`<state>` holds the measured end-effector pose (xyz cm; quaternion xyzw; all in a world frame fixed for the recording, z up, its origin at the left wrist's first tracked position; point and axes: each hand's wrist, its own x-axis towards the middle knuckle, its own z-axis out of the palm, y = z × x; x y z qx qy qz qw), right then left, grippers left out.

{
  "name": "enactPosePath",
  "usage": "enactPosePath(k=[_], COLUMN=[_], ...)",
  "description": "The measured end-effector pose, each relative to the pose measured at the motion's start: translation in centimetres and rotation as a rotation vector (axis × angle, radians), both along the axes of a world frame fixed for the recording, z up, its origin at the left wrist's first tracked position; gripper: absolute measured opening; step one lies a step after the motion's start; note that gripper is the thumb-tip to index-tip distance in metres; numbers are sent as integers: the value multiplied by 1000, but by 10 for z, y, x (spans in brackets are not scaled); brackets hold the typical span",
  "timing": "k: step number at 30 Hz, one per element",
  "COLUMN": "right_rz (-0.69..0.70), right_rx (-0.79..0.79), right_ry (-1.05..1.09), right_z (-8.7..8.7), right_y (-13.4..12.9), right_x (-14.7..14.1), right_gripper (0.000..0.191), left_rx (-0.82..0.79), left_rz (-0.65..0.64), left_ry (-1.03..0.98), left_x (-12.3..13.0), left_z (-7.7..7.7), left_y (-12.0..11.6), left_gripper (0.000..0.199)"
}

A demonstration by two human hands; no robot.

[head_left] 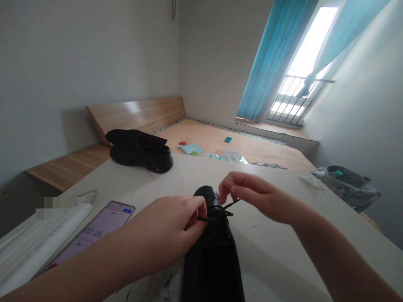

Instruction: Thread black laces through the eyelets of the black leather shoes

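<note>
A black shoe [214,260] lies on the white table [270,247], its toe pointing toward me and its heel end away or the reverse, which I cannot tell. Black laces [223,212] cross over its upper and form a small loop. On the left side of the shoe, my left hand [179,222] is closed on a lace, thumb and forefinger pinched. My right hand [252,193] pinches another stretch of lace to the right, which runs taut from the knot to its fingers.
Another black shoe [141,157] with an insole [135,137] on it stands at the back left. A phone [97,230] and a white plastic package [53,239] lie at left. White tissue [312,182] lies at right, by a bin bag [352,188]. A wooden bed [261,153] stands behind.
</note>
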<state>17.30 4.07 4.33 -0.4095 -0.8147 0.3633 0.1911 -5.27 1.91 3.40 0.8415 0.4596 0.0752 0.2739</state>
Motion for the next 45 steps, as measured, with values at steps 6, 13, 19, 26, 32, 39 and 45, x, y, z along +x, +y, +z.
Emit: enactPosePath(k=[6,13,19,26,32,39,45], right_rz=[-24,41,21,-37,78,503,406], right_rx=[2,21,-56,-315,-358,-464,-323], right_ry=[-236,-363,-179,691,546,131,92], right_z=[5,0,7,17,28,38,34], right_y=[-8,-6,-8,0,-14,-34,-24], right_x=[1,-2,-1,16,16,9,12], right_gripper=[21,16,26,23,24,36,27], left_rx=[59,167,83,-121,-142,-26,108], left_rz=[-34,-71,-88,75,-37,-25,-110], left_ry=[-102,62,6,-680,-839,-297,-100], left_x=[0,9,11,-8,-11,2,10], left_z=[-1,1,-1,23,27,4,-15], left_y=[-11,-15,-14,-6,-6,-5,-6], left_gripper=[13,23,20,31,37,17,20])
